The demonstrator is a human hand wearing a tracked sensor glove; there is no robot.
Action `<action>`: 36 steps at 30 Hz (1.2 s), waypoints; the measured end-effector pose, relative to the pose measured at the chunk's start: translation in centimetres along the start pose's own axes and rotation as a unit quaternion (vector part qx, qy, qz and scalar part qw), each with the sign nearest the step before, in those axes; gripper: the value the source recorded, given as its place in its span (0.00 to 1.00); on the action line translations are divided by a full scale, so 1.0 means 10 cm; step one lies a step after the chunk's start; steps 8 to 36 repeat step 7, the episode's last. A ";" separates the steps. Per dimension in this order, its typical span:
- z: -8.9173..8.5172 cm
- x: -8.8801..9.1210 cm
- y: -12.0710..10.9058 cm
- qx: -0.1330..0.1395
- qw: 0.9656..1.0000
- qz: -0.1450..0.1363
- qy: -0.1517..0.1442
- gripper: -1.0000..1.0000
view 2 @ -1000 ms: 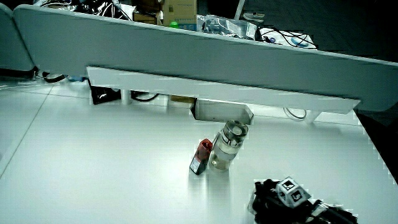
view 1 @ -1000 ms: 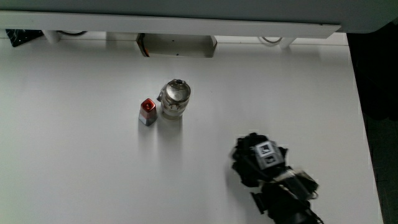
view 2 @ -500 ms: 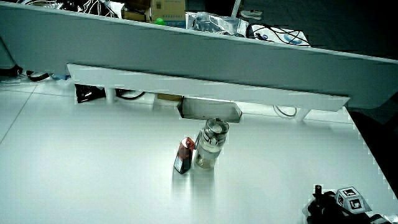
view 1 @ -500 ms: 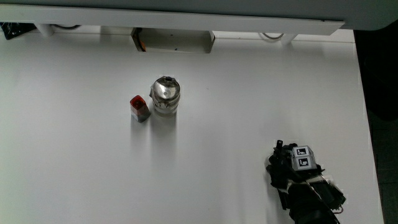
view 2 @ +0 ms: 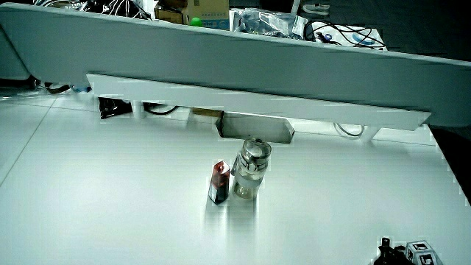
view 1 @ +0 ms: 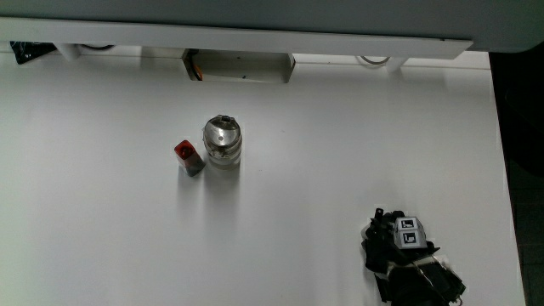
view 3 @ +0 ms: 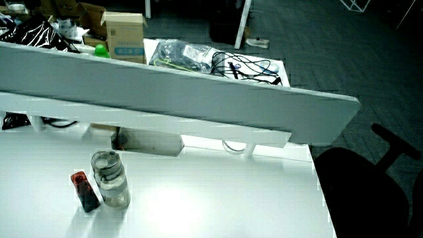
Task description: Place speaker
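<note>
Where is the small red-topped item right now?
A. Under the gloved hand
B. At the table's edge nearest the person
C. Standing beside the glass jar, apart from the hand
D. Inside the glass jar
C: the red-topped item stands right beside the glass jar, while the hand is nearer the person and well apart from both.

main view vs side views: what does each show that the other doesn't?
Main only: the whole black-gloved hand, over the white table near its edge; a side view catches just its patterned cube.
Side only: brown cardboard box, tangled cables, black office chair.
Shared: the table, the clear glass jar with metal lid, the small red-topped block beside it.
</note>
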 end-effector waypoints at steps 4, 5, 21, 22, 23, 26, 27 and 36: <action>-0.25 0.04 -0.13 0.004 0.999 -0.003 0.033 0.07; -0.31 0.05 -0.16 0.005 0.999 -0.004 0.041 0.03; -0.43 0.07 -0.22 0.007 0.998 -0.006 0.057 0.00; -0.43 0.07 -0.22 0.007 0.998 -0.006 0.057 0.00; -0.43 0.07 -0.22 0.007 0.998 -0.006 0.057 0.00; -0.43 0.07 -0.22 0.007 0.998 -0.006 0.057 0.00; -0.43 0.07 -0.22 0.007 0.998 -0.006 0.057 0.00; -0.43 0.07 -0.22 0.007 0.998 -0.006 0.057 0.00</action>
